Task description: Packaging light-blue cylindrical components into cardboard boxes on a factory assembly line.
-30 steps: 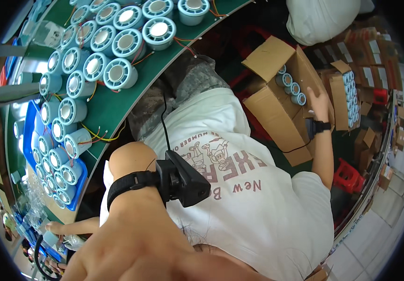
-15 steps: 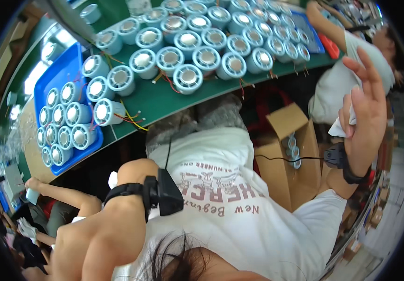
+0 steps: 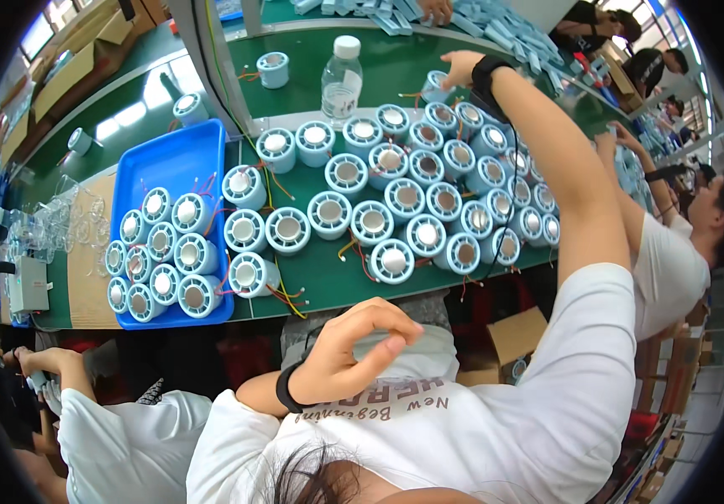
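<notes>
My right hand [image 3: 463, 70] reaches across the green table, its fingers closed on a light blue cylindrical motor [image 3: 434, 86] at the back of a cluster. The far fingers are partly hidden. Near the front edge, my left hand [image 3: 349, 353] hovers before my shirt, fingers loosely curved, thumb apart, nothing visible in it. Between the hands stand many similar motors [image 3: 328, 214], upright and close together, with slotted rims, round silver or grey discs and thin coloured wires. More of them [image 3: 161, 241] fill the front part of a blue tray [image 3: 169, 160] on the left.
A clear capped bottle [image 3: 343, 80] stands behind the cluster, with a lone motor [image 3: 273, 70] left of it. Light blue pieces [image 3: 496, 38] lie piled at the far side. An open carton [image 3: 517, 340] sits below the table edge. Co-workers sit on both sides, one [image 3: 673, 260] at right.
My right hand has gone from raised at the right, holding something white, to a motor at the back. My left hand has come into plain view over my shirt. The view has shifted.
</notes>
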`<action>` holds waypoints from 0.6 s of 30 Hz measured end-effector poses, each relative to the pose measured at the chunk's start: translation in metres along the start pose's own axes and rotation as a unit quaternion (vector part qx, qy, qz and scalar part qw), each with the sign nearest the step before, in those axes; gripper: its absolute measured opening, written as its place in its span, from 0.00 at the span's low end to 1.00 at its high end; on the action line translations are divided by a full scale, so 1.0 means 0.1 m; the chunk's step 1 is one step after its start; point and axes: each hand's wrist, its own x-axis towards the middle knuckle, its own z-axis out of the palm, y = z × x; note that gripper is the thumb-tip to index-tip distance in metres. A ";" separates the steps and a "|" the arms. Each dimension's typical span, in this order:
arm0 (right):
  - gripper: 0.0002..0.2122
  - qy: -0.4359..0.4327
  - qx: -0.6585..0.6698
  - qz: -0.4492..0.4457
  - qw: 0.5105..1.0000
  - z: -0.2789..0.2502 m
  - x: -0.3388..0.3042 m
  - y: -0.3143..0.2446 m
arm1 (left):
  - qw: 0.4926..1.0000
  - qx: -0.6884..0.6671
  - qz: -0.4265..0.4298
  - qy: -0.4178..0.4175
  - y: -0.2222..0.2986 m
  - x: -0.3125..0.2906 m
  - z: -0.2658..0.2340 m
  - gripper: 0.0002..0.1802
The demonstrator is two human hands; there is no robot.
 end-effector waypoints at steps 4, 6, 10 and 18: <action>0.43 -0.005 -0.029 -0.025 0.999 0.24 0.53 0.23 | 0.993 0.001 -0.099 0.060 -0.02 0.08 -0.16 0.10; 0.39 -0.053 -0.024 0.002 0.998 0.33 0.64 0.32 | 0.991 -0.020 -0.113 0.068 -0.03 0.08 -0.22 0.11; 0.33 0.079 0.026 -0.055 0.995 0.15 0.32 0.32 | 0.990 -0.006 -0.090 0.112 -0.07 0.11 -0.27 0.11; 0.27 0.043 0.224 -0.246 0.942 -0.68 -1.63 -0.47 | 0.928 0.335 0.094 0.130 0.08 0.29 -0.15 0.24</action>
